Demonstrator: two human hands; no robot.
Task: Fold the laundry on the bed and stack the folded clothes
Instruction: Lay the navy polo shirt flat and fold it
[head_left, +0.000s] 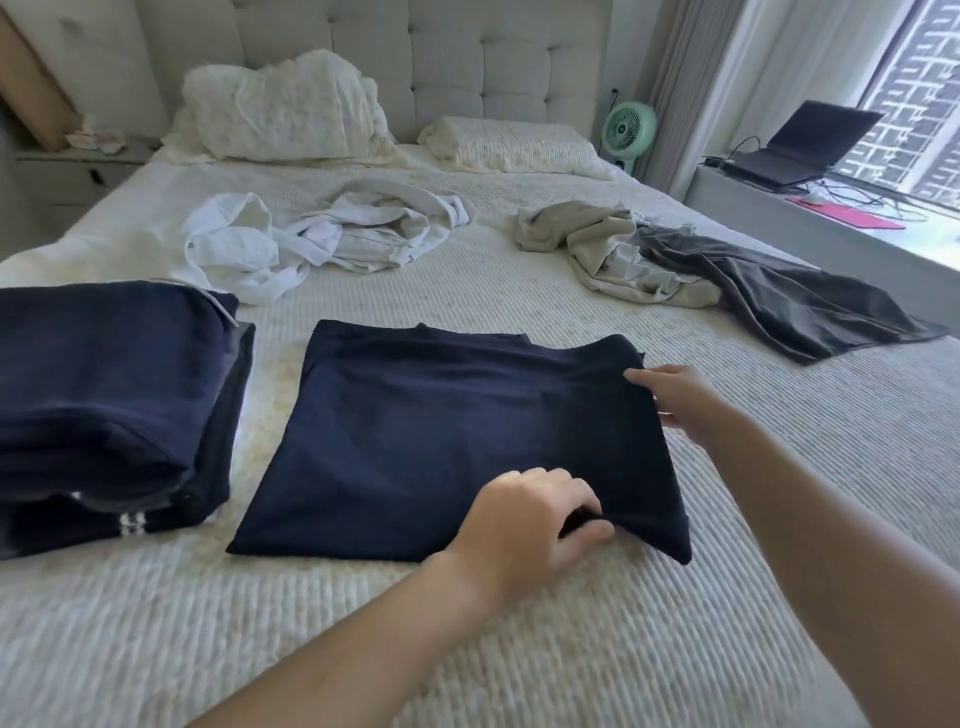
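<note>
Left hand (524, 525) pinches the navy shirt (441, 441) at its near hem mid-bed while right hand (680, 397) grips its far edge; lift both corners evenly, fold squarely toward the stack (104, 395).

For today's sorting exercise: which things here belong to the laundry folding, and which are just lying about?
Job: navy folded shirt; stack of folded navy clothes; heap of white clothes; beige garment; dark grey garment.

Lying about: mint green fan; black laptop; white pillows.
</note>
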